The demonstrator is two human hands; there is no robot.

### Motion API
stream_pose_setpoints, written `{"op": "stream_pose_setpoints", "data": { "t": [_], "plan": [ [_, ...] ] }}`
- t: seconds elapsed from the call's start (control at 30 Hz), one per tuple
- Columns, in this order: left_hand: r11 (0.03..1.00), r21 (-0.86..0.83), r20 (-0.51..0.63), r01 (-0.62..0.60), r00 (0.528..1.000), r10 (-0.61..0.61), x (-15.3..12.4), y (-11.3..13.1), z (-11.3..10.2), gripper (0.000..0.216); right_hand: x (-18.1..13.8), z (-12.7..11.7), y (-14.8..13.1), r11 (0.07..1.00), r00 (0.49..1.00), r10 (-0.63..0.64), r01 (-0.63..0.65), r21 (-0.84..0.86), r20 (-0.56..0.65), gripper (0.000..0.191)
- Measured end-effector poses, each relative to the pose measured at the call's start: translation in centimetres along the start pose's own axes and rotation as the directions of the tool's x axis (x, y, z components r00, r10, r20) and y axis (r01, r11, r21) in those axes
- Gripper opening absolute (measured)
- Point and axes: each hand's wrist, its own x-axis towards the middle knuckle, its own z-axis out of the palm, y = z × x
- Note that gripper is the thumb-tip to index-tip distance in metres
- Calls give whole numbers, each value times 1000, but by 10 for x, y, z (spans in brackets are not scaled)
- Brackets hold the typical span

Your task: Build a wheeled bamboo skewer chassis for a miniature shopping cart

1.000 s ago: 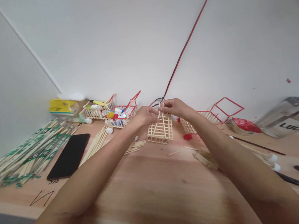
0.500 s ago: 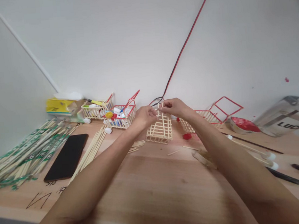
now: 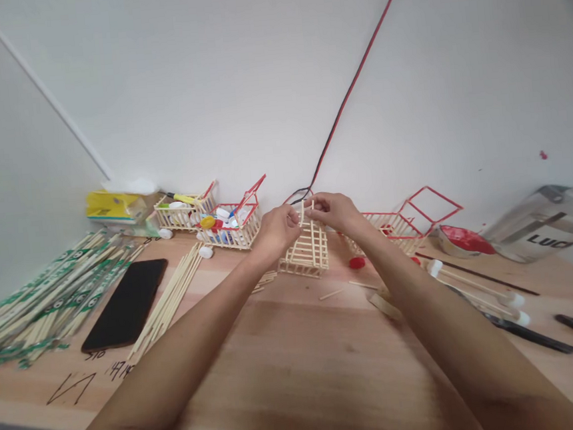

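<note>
A small basket of pale wooden sticks (image 3: 304, 259) stands on the table in the middle, between and below my two hands. My left hand (image 3: 280, 230) is closed at its top left, thumb and fingertips pinched at a thin wooden stick (image 3: 303, 212). On the other side, my right hand (image 3: 335, 209) bends its fingers in a pinch at the upper end of a stick rising from the basket's top. The fingers partly cover these contact points. Short cut sticks (image 3: 267, 280) lie left of the basket, partly behind my left forearm.
Two baskets (image 3: 231, 236) with bottle caps stand back left; a red-trimmed basket (image 3: 392, 222) is right. Further left lie long sticks (image 3: 171, 299), a phone (image 3: 126, 302) and wrapped chopsticks (image 3: 47, 296). Rightward are a bowl of red paint (image 3: 464, 239), a clear container (image 3: 543, 226) and black-handled tools (image 3: 532, 334).
The view has shifted slightly. My hands stay at the top of the stick basket, with only small finger movements; the basket has kept its place.
</note>
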Motion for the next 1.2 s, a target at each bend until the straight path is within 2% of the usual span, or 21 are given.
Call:
{"op": "stream_pose_setpoints", "data": {
  "t": [0.27,0.5,0.73,1.2],
  "plan": [
    [997,79,-16,-20,1000,21,-3,-2,5,16,-2,3,0,998,999,-10,8,-58,-40,25],
    [983,138,-24,-125,991,129,-4,-6,7,17,-4,0,-7,994,999,2,-6,-111,-34,23],
    [976,162,-6,-145,989,148,-4,-5,6,18,-4,-3,-10,983,1000,25,-28,-179,-19,23],
    [974,173,41,-145,989,140,-7,-4,4,20,-12,2,-4,996,997,-50,46,-72,-56,26]
  ]
}}
